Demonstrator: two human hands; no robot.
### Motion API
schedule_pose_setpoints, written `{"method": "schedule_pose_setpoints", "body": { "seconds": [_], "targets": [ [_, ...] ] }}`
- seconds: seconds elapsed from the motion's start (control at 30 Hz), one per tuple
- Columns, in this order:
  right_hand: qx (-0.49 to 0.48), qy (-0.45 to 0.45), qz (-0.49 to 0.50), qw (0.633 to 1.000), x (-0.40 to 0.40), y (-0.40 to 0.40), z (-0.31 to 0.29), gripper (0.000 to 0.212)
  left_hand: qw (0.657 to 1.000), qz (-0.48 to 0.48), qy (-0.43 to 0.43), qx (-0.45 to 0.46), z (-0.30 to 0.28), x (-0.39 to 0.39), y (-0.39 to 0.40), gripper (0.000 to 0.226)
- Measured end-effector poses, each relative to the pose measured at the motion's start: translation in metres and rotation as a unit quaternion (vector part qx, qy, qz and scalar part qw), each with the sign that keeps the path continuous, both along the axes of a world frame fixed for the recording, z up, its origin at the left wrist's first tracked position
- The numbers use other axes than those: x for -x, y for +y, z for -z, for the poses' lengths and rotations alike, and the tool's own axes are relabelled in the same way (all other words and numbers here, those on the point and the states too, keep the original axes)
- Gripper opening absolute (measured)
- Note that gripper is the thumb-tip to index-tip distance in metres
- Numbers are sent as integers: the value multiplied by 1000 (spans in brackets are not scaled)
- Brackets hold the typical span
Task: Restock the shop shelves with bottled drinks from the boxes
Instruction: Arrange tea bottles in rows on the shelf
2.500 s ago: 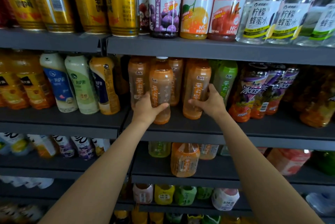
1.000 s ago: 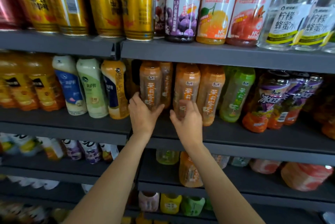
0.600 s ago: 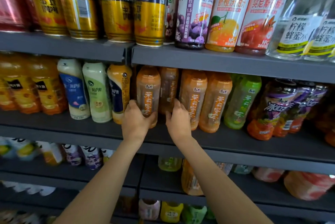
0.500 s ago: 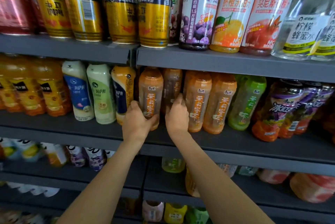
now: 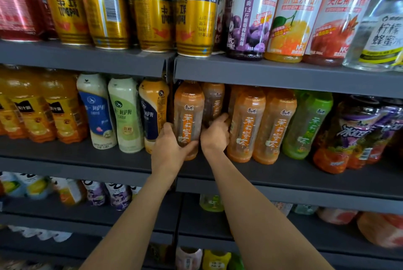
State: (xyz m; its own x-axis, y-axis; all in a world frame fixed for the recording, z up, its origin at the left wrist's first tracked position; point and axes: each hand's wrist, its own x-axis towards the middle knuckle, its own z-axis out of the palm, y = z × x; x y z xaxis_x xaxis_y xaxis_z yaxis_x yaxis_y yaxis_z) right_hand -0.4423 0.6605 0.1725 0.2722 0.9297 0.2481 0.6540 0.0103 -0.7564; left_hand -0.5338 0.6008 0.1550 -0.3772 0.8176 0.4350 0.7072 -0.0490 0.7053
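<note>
With the left hand [image 5: 169,147] curled round the front orange tea bottle [image 5: 188,117] on the middle shelf [image 5: 283,173], and the right hand [image 5: 214,136] gripping the bottle behind [image 5: 213,101], slide both upright, labels outward, level with the right-hand neighbours [image 5: 247,125].
</note>
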Motion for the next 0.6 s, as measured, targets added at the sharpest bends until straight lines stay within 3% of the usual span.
{"method": "schedule_pose_setpoints", "body": {
  "seconds": [0.13, 0.27, 0.33, 0.6],
  "targets": [
    [-13, -10, 19, 1000, 1, -3, 7, 55, 1000, 3, -3, -5, 1, 0, 0, 60],
    [-5, 33, -65, 997, -4, 4, 12, 71, 1000, 4, 1, -6, 1, 1, 0, 60],
    [11, 66, -79, 995, -5, 7, 9, 65, 1000, 0, 3, -7, 1, 0, -1, 60],
    [-4, 40, 15, 999, 7, -6, 9, 61, 1000, 7, -11, -9, 1, 1, 1, 60]
  ]
}}
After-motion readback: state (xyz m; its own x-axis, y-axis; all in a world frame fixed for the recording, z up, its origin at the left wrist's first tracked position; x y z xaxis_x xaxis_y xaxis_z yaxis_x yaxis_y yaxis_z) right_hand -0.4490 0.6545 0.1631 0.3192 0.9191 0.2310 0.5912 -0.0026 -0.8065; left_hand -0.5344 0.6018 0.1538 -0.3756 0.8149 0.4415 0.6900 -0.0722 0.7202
